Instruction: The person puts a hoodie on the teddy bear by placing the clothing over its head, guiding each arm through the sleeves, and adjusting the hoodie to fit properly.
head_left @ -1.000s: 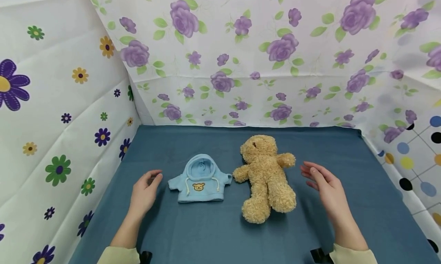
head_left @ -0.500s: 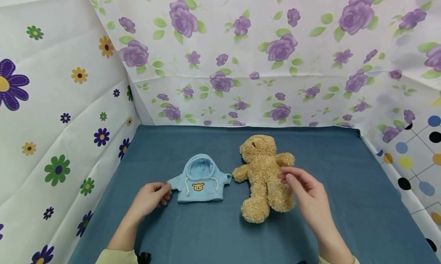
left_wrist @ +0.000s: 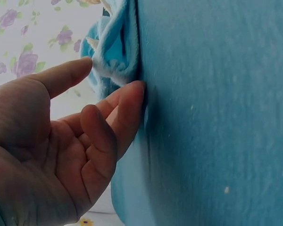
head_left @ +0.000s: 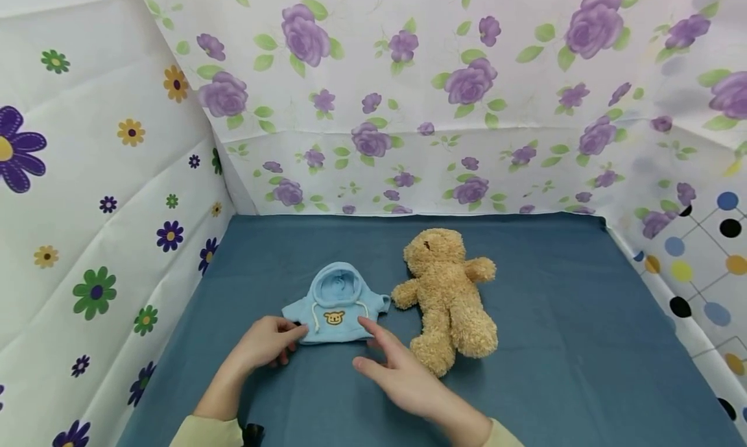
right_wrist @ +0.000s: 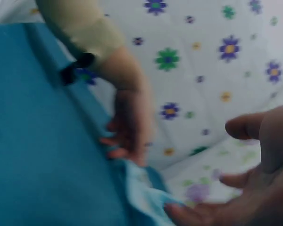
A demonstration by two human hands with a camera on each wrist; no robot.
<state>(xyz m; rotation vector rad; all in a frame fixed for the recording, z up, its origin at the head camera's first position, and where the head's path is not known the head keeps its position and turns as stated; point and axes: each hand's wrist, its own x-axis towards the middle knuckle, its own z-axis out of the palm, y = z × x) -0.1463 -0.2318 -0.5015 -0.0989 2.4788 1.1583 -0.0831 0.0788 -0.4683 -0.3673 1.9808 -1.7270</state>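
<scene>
1. The left hand (head_left: 264,343), beside the blue hoodie (head_left: 337,305) a second ago and then at its sleeve tip (head_left: 292,311), is now at the lower left corner, thumb touching the fabric.
2. The right hand (head_left: 403,374) crosses leftward from the far side of the teddy bear (head_left: 445,290), passing its flank half a second ago, and now arrives at the hoodie's lower right edge, fingers spread.
3. The right sleeve (head_left: 503,435) follows, swinging in toward the middle.
4. The bear's flank comes back into view, while the hand now overlaps its foot (head_left: 433,351).
</scene>
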